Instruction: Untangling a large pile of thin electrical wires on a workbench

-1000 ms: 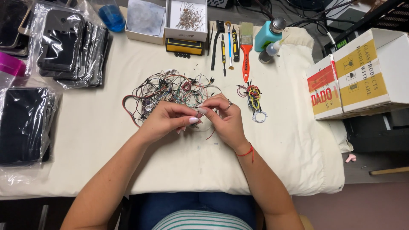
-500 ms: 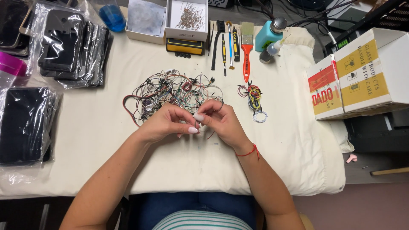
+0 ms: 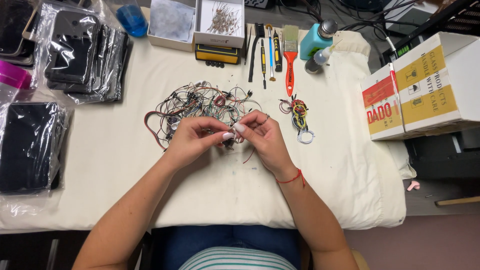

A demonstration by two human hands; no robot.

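White cloth covers the bench. Left hand and right hand meet, fingertips pinching a thin wire just near the wire tangle. Yellow-and-red labelled cartons sit right, black bagged packs far left.

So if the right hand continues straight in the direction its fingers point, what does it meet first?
Most likely the left hand: the right hand points leftward at it, fingertips nearly touching over a thin wire. Depth is unclear.
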